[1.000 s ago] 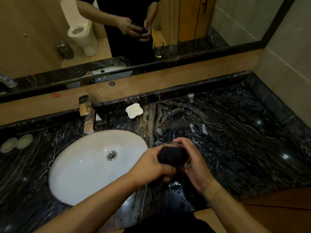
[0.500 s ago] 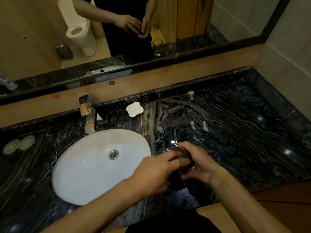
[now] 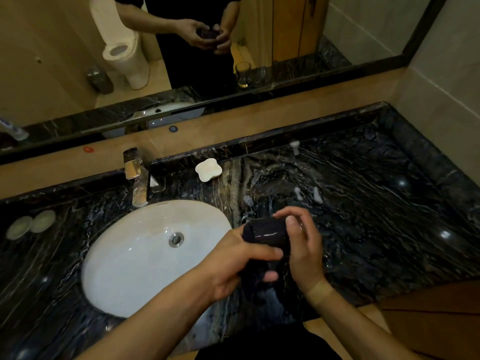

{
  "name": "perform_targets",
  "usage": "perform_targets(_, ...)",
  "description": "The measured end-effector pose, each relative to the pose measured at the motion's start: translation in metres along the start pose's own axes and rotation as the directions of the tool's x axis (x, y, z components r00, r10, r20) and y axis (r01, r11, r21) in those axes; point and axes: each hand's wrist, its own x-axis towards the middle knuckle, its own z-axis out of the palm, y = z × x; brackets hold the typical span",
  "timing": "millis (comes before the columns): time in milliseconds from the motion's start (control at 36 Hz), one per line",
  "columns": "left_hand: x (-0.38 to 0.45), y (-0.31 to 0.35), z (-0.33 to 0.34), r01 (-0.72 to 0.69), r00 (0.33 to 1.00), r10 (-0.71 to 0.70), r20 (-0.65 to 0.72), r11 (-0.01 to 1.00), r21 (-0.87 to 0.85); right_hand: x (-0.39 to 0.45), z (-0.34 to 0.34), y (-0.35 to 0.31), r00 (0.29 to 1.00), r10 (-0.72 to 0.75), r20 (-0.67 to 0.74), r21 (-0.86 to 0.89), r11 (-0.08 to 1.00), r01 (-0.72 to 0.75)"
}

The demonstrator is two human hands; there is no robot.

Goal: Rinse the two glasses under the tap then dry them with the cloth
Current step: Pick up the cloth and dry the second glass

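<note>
Black veined marble desk (image 3: 363, 209), wet patches, fills most of frame. White oval sink (image 3: 135, 255) lower left, chrome tap (image 3: 136, 178) behind it, white soap dish (image 3: 208, 169) centre. Mirror (image 3: 65, 48) across top reflects a toilet and second glass (image 3: 243, 74). Centre: left hand (image 3: 233, 266) fingers grip dark cloth (image 3: 259, 271); right hand (image 3: 304, 253) fingers curl round cloth-stuffed glass (image 3: 270, 233).

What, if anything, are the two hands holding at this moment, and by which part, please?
The right hand grips the glass around its side wall; the left hand holds the dark cloth, stuffed into the glass.
</note>
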Motion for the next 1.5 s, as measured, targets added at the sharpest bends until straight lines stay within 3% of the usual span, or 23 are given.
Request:
perform_targets(56,0.0,-0.006,0.004,-0.111,0.993,0.116,-0.024,0.98,0.162,0.005,0.004,-0.006,0.987,0.152,-0.055,0.037,0.988,-0.15)
perform_targets(111,0.001,-0.012,0.003,-0.239,0.957,0.287,-0.032,0.851,0.467,0.01,0.005,-0.013,0.923,0.383,-0.041,0.114,0.919,-0.377)
perform_targets(167,0.006,-0.015,-0.004,-0.332,0.911,0.403,0.084,0.597,0.73,0.017,0.001,-0.021,0.778,0.622,0.083,0.167,0.761,-0.626)
perform_targets(250,0.006,-0.017,-0.014,-0.435,0.839,0.404,0.365,0.094,0.895,0.024,-0.011,-0.032,0.525,0.8,0.29,-0.012,0.552,-0.834)
perform_targets(306,0.004,-0.015,-0.019,-0.457,0.783,0.341,0.52,-0.252,0.853,0.028,-0.016,-0.032,0.448,0.827,0.34,-0.12,0.51,-0.851)
perform_targets(361,0.005,-0.013,-0.026,-0.465,0.759,0.269,0.592,-0.413,0.783,0.03,-0.02,-0.029,0.411,0.814,0.411,-0.133,0.499,-0.856)
perform_targets(417,0.008,-0.012,-0.031,-0.471,0.759,0.322,0.566,-0.329,0.819,0.028,-0.021,-0.029,0.436,0.755,0.489,-0.057,0.527,-0.848)
perform_targets(444,0.008,-0.012,-0.03,-0.475,0.777,0.379,0.503,-0.172,0.863,0.025,-0.021,-0.027,0.504,0.703,0.502,0.019,0.573,-0.819)
perform_targets(528,0.002,-0.001,-0.017,-0.358,0.917,0.381,0.119,0.653,0.667,0.015,-0.014,-0.013,0.843,0.445,0.302,0.225,0.826,-0.516)
perform_targets(583,0.0,0.009,-0.009,-0.15,0.988,0.156,-0.001,0.954,0.259,0.01,-0.011,-0.009,0.945,0.253,0.208,0.166,0.943,-0.289)
perform_targets(694,0.001,0.016,-0.005,0.013,1.0,-0.013,-0.007,1.0,-0.005,0.011,-0.006,-0.011,0.993,0.024,0.12,0.012,1.0,-0.025)
perform_targets(806,0.003,0.01,0.001,-0.127,0.992,0.125,0.023,0.97,0.206,0.018,0.003,-0.013,0.991,0.131,-0.03,0.028,0.991,-0.13)
perform_targets(861,0.007,0.003,-0.002,-0.319,0.939,0.338,0.06,0.793,0.52,0.024,0.003,-0.02,0.93,0.367,-0.004,0.123,0.923,-0.364)
perform_targets(944,0.011,-0.003,-0.014,-0.452,0.82,0.458,0.343,0.152,0.879,0.031,-0.007,-0.033,0.643,0.725,0.247,0.092,0.643,-0.76)
perform_targets(1000,0.01,-0.004,-0.021,-0.461,0.76,0.364,0.538,-0.282,0.841,0.035,-0.015,-0.034,0.47,0.809,0.353,-0.067,0.523,-0.85)
perform_targets(1056,0.012,-0.005,-0.029,-0.475,0.714,0.292,0.637,-0.467,0.746,0.04,-0.019,-0.031,0.396,0.819,0.416,-0.129,0.484,-0.866)
perform_targets(1083,0.014,-0.006,-0.033,-0.487,0.707,0.286,0.646,-0.466,0.739,0.04,-0.02,-0.029,0.383,0.808,0.448,-0.117,0.477,-0.871)
perform_targets(1139,0.018,-0.007,-0.037,-0.513,0.735,0.348,0.582,-0.275,0.813,0.038,-0.02,-0.027,0.425,0.757,0.497,-0.046,0.512,-0.858)
perform_targets(1194,0.017,-0.005,-0.032,-0.477,0.837,0.409,0.363,0.221,0.851,0.033,-0.016,-0.02,0.594,0.661,0.458,0.092,0.629,-0.772)
perform_targets(1250,0.013,0.005,-0.022,-0.289,0.955,0.278,0.108,0.776,0.561,0.025,-0.01,-0.013,0.81,0.5,0.308,0.167,0.809,-0.563)
perform_targets(1278,0.013,0.01,-0.019,-0.165,0.986,0.16,0.042,0.921,0.354,0.022,-0.008,-0.01,0.887,0.39,0.247,0.138,0.892,-0.431)
perform_targets(1389,0.016,0.014,-0.018,0.068,0.998,-0.068,0.014,0.997,-0.047,0.015,-0.003,-0.004,0.982,0.048,0.182,-0.041,0.998,-0.041)
perform_targets(1500,0.018,0.005,-0.009,-0.037,0.999,0.039,-0.012,0.989,0.147,0.022,0.005,-0.006,0.992,0.122,0.021,-0.08,0.99,-0.12)
